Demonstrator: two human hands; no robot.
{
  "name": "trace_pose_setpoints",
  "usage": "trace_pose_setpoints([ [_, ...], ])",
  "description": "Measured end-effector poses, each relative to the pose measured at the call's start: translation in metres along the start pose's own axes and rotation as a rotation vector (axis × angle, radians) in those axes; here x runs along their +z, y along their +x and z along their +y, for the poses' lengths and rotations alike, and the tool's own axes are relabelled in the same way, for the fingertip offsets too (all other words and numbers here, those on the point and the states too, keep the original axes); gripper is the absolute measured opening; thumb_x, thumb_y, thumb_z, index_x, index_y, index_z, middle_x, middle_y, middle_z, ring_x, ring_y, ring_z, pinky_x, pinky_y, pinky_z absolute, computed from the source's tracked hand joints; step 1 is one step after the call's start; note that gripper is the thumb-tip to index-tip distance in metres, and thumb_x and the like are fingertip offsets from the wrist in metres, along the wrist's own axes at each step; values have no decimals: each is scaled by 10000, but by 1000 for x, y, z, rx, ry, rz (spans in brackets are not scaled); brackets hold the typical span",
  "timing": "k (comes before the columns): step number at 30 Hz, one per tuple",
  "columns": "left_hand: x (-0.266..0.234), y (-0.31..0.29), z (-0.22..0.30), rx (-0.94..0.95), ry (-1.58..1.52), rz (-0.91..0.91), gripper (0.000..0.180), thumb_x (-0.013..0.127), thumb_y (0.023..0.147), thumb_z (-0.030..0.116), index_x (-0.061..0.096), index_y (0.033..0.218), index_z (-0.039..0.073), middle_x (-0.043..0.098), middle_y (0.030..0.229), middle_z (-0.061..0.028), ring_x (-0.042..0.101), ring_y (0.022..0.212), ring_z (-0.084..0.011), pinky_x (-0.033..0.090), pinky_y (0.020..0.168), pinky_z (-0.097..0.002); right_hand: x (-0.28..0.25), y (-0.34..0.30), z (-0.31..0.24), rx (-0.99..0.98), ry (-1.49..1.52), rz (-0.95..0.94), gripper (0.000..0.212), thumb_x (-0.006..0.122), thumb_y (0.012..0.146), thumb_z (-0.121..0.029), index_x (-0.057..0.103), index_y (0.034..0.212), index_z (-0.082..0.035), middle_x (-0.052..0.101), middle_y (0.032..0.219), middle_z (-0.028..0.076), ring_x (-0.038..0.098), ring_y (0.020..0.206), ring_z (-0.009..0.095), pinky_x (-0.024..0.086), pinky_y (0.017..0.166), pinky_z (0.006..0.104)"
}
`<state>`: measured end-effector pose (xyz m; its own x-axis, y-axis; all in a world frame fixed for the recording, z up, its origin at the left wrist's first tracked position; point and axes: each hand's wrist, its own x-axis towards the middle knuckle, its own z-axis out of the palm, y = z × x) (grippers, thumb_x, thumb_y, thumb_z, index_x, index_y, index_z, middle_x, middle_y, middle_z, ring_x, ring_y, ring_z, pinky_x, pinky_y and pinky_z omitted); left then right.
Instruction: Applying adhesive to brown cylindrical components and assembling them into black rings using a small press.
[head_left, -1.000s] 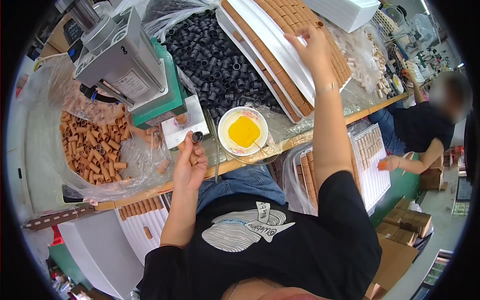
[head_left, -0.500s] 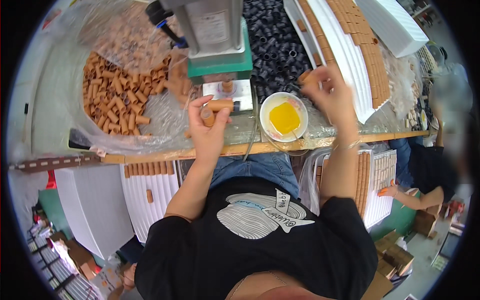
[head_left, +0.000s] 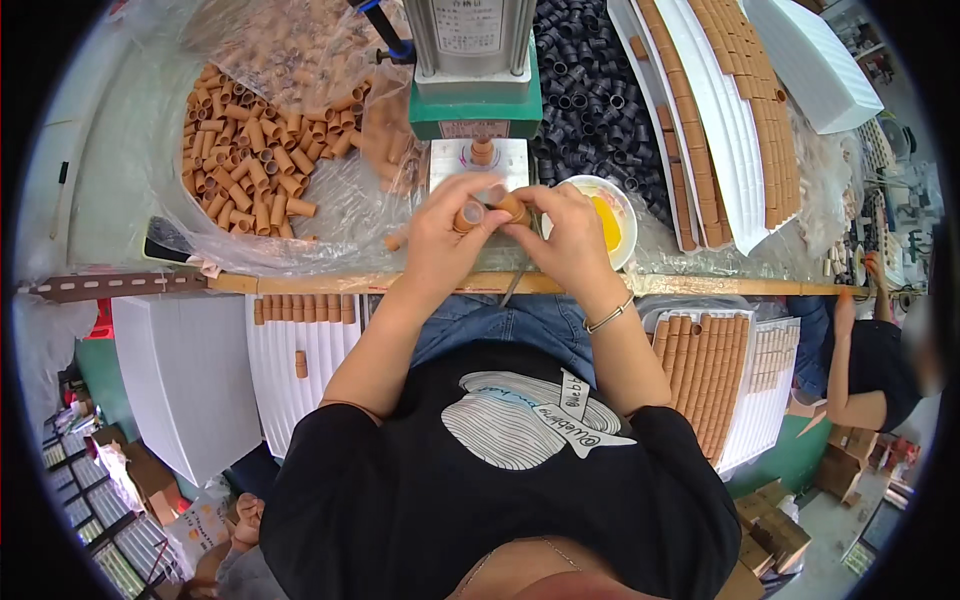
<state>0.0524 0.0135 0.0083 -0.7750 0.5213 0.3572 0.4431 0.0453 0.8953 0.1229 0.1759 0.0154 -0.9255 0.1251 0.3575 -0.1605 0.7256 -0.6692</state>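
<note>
My left hand (head_left: 447,238) and my right hand (head_left: 570,236) meet in front of a bench press. Short tan tubes are in both. One tan tube (head_left: 468,216) in my left hand shows its open end. Between my right thumb and fingers sits another tan tube (head_left: 514,208), tilted, with my left fingers close beside it. Whether a black collar is inside cannot be made out. Just behind my hands is the press's metal plate (head_left: 448,158), with a tan piece (head_left: 482,152) upright under the green press head (head_left: 475,112). Right of my right hand stands a bowl (head_left: 628,240) holding something yellow.
Loose tan tubes (head_left: 245,165) are heaped on plastic film at left. Black fittings (head_left: 590,100) lie piled behind the bowl. White trays (head_left: 735,150) with rows of tan pieces stand at right. Another tray (head_left: 285,370) is below the wooden bench edge (head_left: 370,288). A co-worker (head_left: 870,370) is at far right.
My right hand has come left from beside the trays to meet my left hand, bringing a tan piece. The left hand's tubes are turned differently. The whole view has shifted slightly.
</note>
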Motion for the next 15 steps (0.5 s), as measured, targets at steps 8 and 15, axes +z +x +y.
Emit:
trace_pose_setpoints([
  [8,-20,59,-38,-293,374,-144,304,706,817,84,565,1053,-46,661,919,-85,615,785,-144,494,723,-305,33,51,20,105,-105,110,336,782,691,-249,616,929,-81,651,843,101,592,857,315,451,745,450],
  [15,-81,17,-53,-398,-1001,300,260,558,935,109,522,1175,17,617,1031,-80,601,967,-207,497,862,-353,49,61,19,195,-204,86,423,803,672,-290,626,998,-85,569,1025,109,516,1026,305,413,822,443],
])
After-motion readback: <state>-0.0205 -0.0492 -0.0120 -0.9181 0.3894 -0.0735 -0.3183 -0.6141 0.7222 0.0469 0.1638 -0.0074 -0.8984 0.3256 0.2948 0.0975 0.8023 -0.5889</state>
